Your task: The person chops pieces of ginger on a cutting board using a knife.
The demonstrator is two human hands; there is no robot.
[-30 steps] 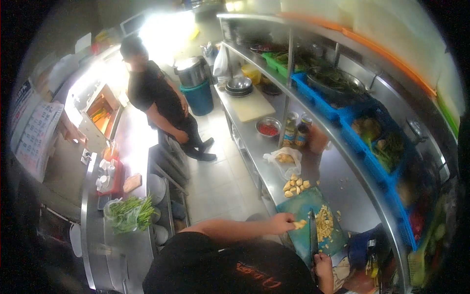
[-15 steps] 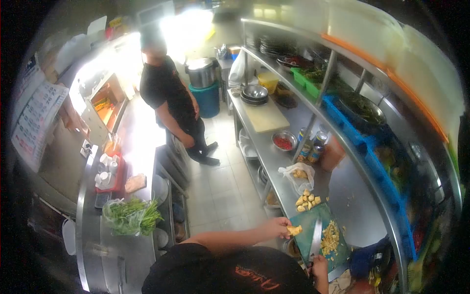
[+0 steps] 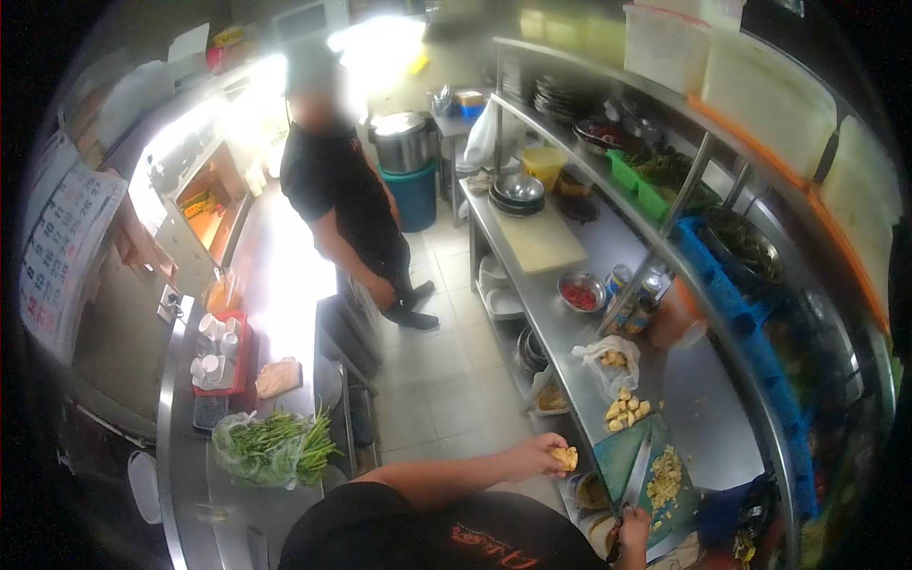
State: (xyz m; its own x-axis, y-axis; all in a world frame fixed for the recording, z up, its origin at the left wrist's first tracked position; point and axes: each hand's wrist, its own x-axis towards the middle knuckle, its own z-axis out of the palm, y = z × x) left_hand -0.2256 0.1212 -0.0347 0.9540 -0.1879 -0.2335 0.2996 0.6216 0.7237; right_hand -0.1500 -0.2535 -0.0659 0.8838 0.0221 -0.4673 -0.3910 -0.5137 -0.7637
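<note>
My left hand (image 3: 537, 458) pinches a knobbly yellow piece of ginger (image 3: 567, 459), held just off the left edge of the green cutting board (image 3: 617, 456). In my right hand (image 3: 634, 527) is the handle of a kitchen knife (image 3: 639, 468); its broad blade points away from me over the board. Small chopped pale-yellow bits (image 3: 668, 480) lie to the right of the blade. Past the board's far edge sits a pile of larger yellow chunks (image 3: 627, 410), and behind it an open white plastic bag (image 3: 608, 363) with more pieces inside.
A metal bowl of red pieces (image 3: 581, 293) and several jars (image 3: 646, 290) stand farther along the steel counter. Shelving with a blue crate (image 3: 731, 275) overhangs the right side. On the left counter lie bagged greens (image 3: 275, 446). Another person (image 3: 337, 180) stands in the aisle.
My view has shifted, so the scene sits differently in frame. The left hand has turned slightly and is a bit farther from the blade; both hands keep their hold.
</note>
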